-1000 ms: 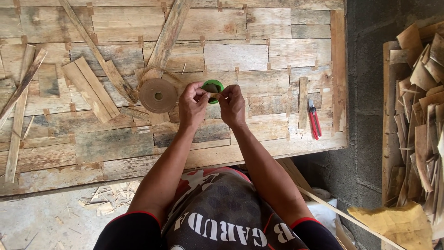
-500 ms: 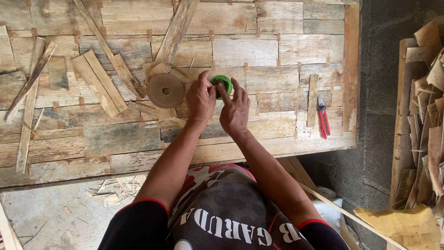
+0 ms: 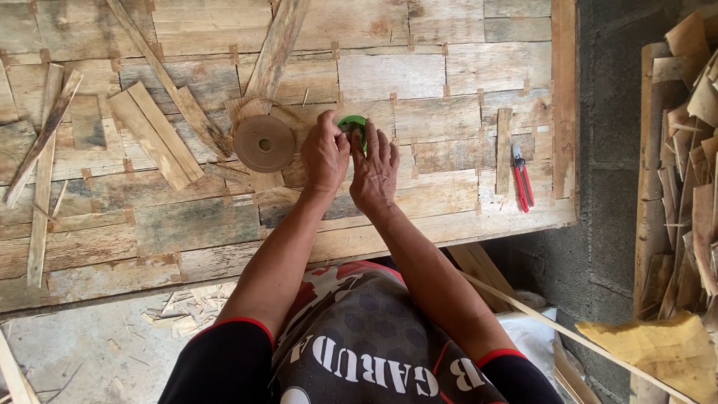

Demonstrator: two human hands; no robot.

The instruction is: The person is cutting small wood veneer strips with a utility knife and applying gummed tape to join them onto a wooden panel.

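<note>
Working: both hands meet over a small green roll [image 3: 351, 124] at mid-worktop.
Worktop [image 3: 449, 75]: one, patched from veneer sheets; loose wood strips lie on its left half.
Veneer stack [image 3: 684, 150]: one, at the right wall.
Brown roll [image 3: 264, 143]: one, just left of the hands, untouched.
Cutters [image 3: 521, 176]: one red pair, near the right edge.
Left hand [image 3: 325, 153]: fingers closed on the green roll.
Right hand [image 3: 376, 168]: fingers curled against it.
Progress: seemingly early; the roll is still being handled, nothing visibly applied yet.

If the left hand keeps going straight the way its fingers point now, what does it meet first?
The left hand points up the picture and slightly right, already touching the small green object. Beyond it, probably only the bare workbench; the brown tape roll sits off to the left.
</note>
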